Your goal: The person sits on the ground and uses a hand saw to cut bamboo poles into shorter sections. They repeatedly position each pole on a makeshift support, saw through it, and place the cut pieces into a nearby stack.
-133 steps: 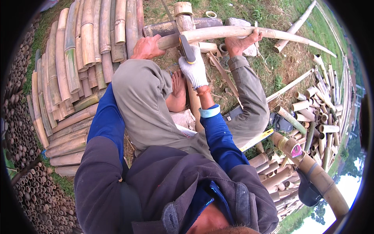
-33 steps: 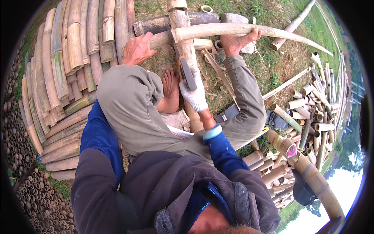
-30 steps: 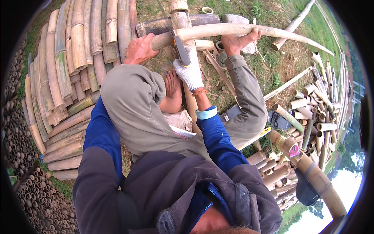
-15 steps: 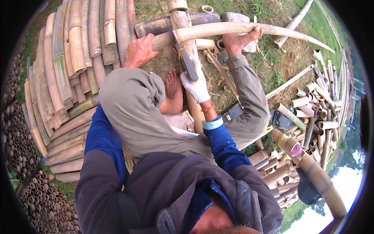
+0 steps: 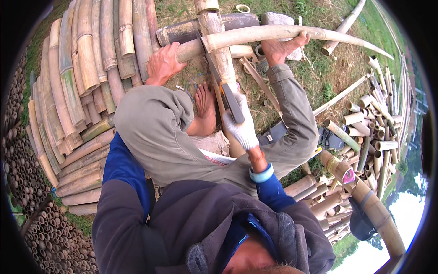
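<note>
A long pale bamboo pole point(image 5: 269, 33) lies crosswise in front of me, over a bamboo beam point(image 5: 223, 59). My left hand point(image 5: 165, 65), bare, wraps round the pole's left end. My right hand point(image 5: 242, 127), in a white knit glove, grips the dark handle of a handsaw point(image 5: 232, 101). The saw's blade sits in the pole, a little right of my left hand and beside the beam. My right foot point(image 5: 277, 49) presses on the pole farther right; my left foot point(image 5: 205, 102) rests on the ground beside the beam.
Split and whole bamboo lengths point(image 5: 86, 50) are stacked at the left. Short cut pieces point(image 5: 360, 118) lie heaped at the right. Beyond the pole are a dark log point(image 5: 182, 32) and a grey stone point(image 5: 276, 19). A thick bamboo pole point(image 5: 374, 208) with a dark cap hanging on it stands at lower right.
My gloved right hand has drawn the saw back toward my body and slightly right, so more of its blade shows on my side of the pole. My left hand stays on the pole.
</note>
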The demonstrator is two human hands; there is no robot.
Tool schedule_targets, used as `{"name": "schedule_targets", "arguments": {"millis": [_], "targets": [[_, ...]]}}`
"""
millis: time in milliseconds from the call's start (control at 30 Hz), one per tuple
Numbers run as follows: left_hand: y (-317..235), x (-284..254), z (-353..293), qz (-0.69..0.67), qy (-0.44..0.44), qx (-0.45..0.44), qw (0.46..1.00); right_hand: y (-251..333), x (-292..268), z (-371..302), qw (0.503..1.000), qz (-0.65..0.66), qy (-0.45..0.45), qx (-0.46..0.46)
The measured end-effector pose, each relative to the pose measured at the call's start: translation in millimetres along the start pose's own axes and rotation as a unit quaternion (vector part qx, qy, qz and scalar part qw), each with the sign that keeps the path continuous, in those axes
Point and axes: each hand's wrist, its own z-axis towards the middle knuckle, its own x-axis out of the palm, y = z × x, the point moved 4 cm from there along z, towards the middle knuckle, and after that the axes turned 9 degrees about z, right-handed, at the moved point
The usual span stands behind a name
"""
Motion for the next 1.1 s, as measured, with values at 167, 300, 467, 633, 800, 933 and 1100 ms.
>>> {"name": "schedule_targets", "arguments": {"millis": [167, 300, 467, 633, 800, 933, 1100], "targets": [[-7, -8, 10, -0.007, 0.005, 0.002, 1.000, -1, 43, 118, 0.996, -0.026, -0.038, -0.082], [8, -7, 14, 0.024, 0.023, -0.013, 0.999, 16, 9, 2, 1.000, 0.013, -0.023, -0.011], [5, 2, -2, 0.014, 0.035, -0.009, 0.999, 30, -28, -104, 0.998, -0.058, 0.004, 0.008], [1, 1, 2, 0.016, 0.025, -0.006, 1.000, 0, 37, 70, 1.000, -0.017, -0.011, -0.009], [-27, 4, 10, 0.001, 0.081, -0.005, 0.997, -30, 27, 99, 0.996, -0.043, -0.036, -0.073], [10, 0, -6, 0.011, 0.046, -0.031, 0.998, 12, -7, -66, 0.999, -0.043, 0.007, 0.020], [8, 14, -7, -0.012, 0.002, -0.016, 1.000, -8, -2, -50, 0.999, -0.041, -0.011, -0.027]]}}
